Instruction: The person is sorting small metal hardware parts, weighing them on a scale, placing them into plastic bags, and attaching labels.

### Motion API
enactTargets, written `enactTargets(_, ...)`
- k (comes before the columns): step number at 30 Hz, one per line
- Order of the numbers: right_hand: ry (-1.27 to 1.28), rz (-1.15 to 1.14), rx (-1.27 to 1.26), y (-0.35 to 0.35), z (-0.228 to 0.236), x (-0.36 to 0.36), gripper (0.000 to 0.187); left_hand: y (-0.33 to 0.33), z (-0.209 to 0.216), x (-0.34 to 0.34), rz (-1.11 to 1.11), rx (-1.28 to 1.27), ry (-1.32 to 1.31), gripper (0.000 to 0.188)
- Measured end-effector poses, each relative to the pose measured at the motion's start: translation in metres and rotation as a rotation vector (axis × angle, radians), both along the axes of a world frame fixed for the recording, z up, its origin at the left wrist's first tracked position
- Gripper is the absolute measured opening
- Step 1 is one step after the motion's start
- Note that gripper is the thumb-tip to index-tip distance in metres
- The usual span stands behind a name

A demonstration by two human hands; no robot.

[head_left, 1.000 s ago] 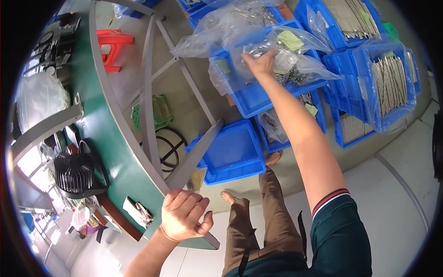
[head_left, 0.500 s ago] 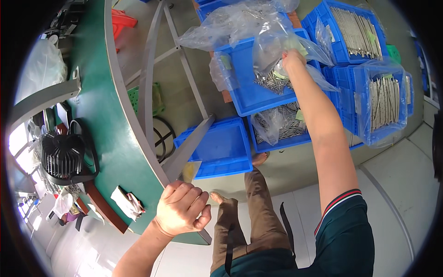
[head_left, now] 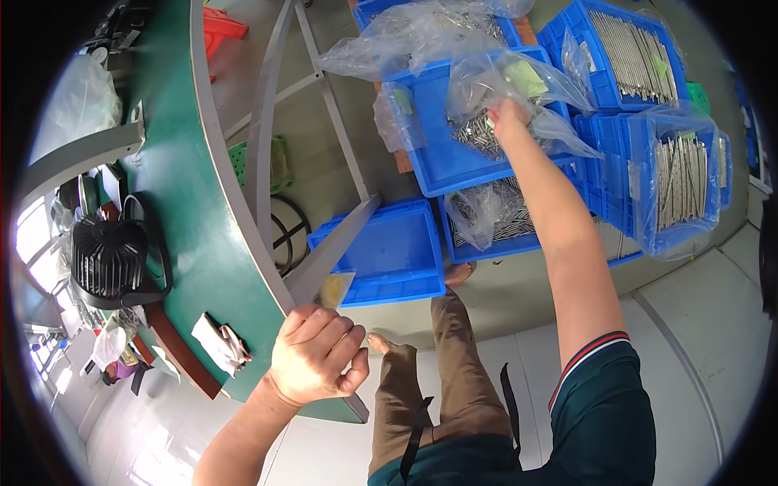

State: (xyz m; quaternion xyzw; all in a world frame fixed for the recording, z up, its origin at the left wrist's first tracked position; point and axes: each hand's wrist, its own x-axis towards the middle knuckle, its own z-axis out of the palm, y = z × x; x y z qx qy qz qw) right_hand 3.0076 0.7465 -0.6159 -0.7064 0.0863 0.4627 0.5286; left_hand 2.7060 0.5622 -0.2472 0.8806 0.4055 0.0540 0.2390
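My right hand (head_left: 509, 119) reaches down into a clear plastic bag (head_left: 478, 79) in a blue bin (head_left: 442, 166). Its fingers are curled at a pile of small metal pins (head_left: 476, 138); what they grip is hidden. A pale green paper slip (head_left: 525, 78) shows in the bag beyond the hand. My left hand (head_left: 318, 355) is closed in a fist over the near edge of the green table (head_left: 194, 275). Whether anything is inside that fist cannot be seen.
Below stands another blue bin (head_left: 496, 252) of metal pins, beside a bare blue bin (head_left: 381, 247). At right, stacked blue bins hold long metal rods (head_left: 632, 61). A grey table leg (head_left: 336, 243) slants nearby. Cloth gloves (head_left: 220, 344) and a black finned device (head_left: 113, 255) lie on the table.
My right hand has moved slightly lower and to the left, down to the metal pins. The bag's film has shifted, showing more of the green slip. My left fist stays nearly in place.
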Motion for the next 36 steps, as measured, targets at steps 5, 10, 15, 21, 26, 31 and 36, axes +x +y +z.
enactTargets(5,-0.445,0.253,-0.021,-0.074,-0.018,-0.015,0.051,0.002,0.003,0.000,-0.001,-0.007,-0.031,0.017)
enactTargets(10,-0.480,0.527,0.278,-0.220,0.003,-0.093,0.038,0.001,0.016,-0.016,-0.037,-0.016,-0.004,0.018)
enactTargets(15,-0.588,0.924,0.080,-0.356,0.030,-0.071,0.030,-0.001,0.003,-0.010,-0.077,0.043,-0.132,0.018)
enactTargets(21,-0.308,0.842,-0.041,-0.375,0.111,-0.004,0.014,-0.013,0.006,-0.014,-0.024,0.102,-0.189,0.018)
enactTargets(26,-0.400,0.679,-0.140,-0.315,0.209,0.022,0.019,-0.024,0.003,-0.027,-0.008,0.132,-0.113,0.022)
enactTargets(31,-0.541,0.597,0.221,-0.272,0.364,-0.044,0.035,-0.022,0.007,-0.030,-0.044,0.135,-0.099,0.027)
enactTargets(36,-0.531,0.777,0.566,-0.280,0.510,-0.215,0.036,-0.037,0.007,-0.038,0.026,0.036,-0.624,0.029)
